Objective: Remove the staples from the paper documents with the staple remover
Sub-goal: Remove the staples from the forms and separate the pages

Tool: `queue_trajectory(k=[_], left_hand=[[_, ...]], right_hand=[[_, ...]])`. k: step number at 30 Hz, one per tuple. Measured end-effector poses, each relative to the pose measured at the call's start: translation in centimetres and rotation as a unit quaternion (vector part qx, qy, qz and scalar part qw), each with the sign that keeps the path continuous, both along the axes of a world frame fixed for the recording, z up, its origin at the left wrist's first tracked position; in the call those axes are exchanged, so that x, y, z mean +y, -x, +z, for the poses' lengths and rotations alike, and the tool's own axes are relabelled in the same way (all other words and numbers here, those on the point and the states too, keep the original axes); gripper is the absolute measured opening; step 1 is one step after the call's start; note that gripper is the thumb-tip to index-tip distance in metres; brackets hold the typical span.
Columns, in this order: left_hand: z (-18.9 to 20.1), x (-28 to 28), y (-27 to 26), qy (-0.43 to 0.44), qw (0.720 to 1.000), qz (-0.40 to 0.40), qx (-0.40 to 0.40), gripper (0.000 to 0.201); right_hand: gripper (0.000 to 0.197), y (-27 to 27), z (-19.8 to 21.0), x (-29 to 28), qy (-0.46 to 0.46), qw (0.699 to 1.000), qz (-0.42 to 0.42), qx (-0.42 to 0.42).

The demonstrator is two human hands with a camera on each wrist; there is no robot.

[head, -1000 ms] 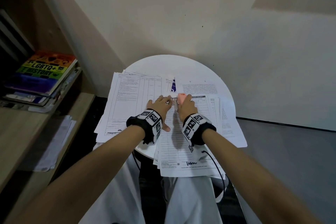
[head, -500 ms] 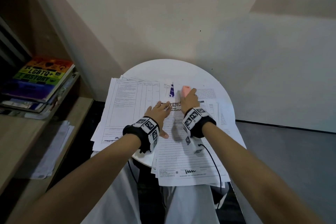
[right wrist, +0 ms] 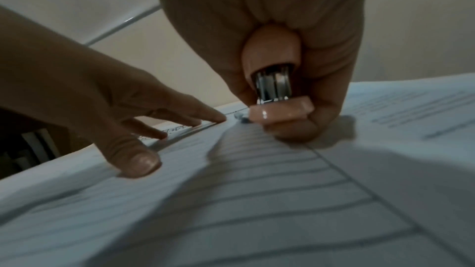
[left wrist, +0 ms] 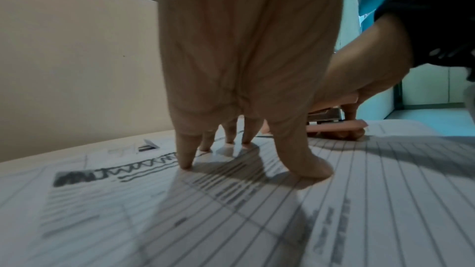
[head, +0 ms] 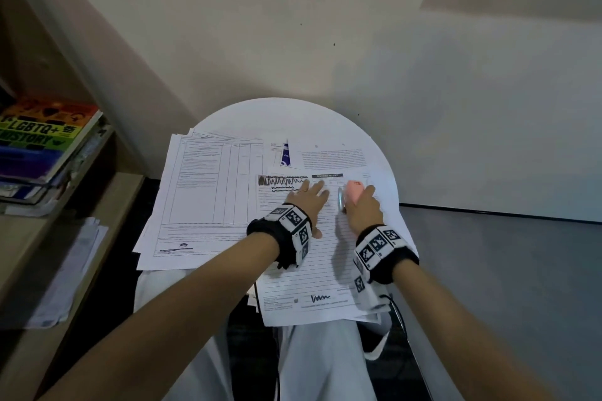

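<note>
My left hand (head: 309,197) presses flat on the lined document (head: 312,257), my right hand (head: 363,208) grips the staple remover (head: 353,191), so I squeeze slowly without tearing.

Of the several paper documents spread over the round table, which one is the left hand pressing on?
The left hand presses its fingertips on the lined form with black scribbles at its top, nearest the person; the table-grid sheet and text page lie untouched.
</note>
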State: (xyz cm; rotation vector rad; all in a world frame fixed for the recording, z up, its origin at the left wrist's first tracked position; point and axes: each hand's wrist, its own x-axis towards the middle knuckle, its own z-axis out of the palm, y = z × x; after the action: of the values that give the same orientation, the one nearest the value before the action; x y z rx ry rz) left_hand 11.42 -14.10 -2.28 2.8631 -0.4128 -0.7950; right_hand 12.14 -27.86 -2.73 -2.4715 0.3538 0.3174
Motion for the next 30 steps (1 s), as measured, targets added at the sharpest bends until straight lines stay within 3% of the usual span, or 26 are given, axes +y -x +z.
queue_trajectory(k=[4, 12, 30], left_hand=[[0.2, -0.2, -0.5, -0.044, 0.997, 0.057, 0.032, 0.119], [1.9, -1.2, -1.2, -0.050, 0.994, -0.016, 0.097, 0.113], [2.7, -1.4, -1.2, -0.077, 0.990, -0.026, 0.112, 0.114]], right_hand=[[0.052, -0.4, -0.3, 0.3, 0.007, 0.999, -0.032, 0.004], [0.053, -1.2, -0.3, 0.7, 0.025, 0.999, -0.044, 0.019], [0.045, -5.3, 0.3, 1.1, 0.028, 0.999, -0.030, 0.012]])
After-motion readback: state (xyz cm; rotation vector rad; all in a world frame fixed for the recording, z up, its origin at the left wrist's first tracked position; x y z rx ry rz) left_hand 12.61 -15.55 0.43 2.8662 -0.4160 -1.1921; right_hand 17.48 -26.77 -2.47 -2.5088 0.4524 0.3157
